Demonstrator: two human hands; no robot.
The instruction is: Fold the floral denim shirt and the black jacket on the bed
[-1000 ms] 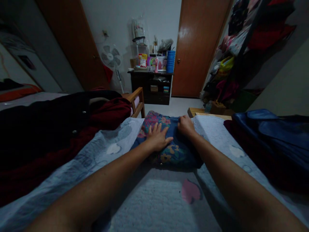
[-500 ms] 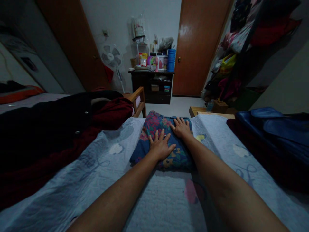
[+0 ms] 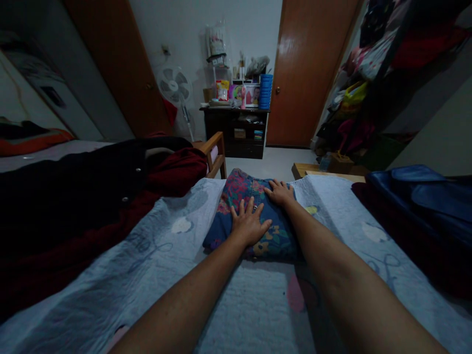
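One folded flowered garment (image 3: 275, 212) lies on a blanket (image 3: 254, 302); left hand (image 3: 250, 229) flat at its middle, right hand (image 3: 280, 193) flat towards two o'clock, fingers spread apart.

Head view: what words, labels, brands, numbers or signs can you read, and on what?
Nothing is readable.
Folded blue floral cloth garment: no lettering visible.
Small red, yellow and white packet: markings too small and blurred.
Tall clear plastic bag: markings, if any, unreadable.
Pale blue quilted bedspread: dark looping lines; cannot tell whether they are letters.
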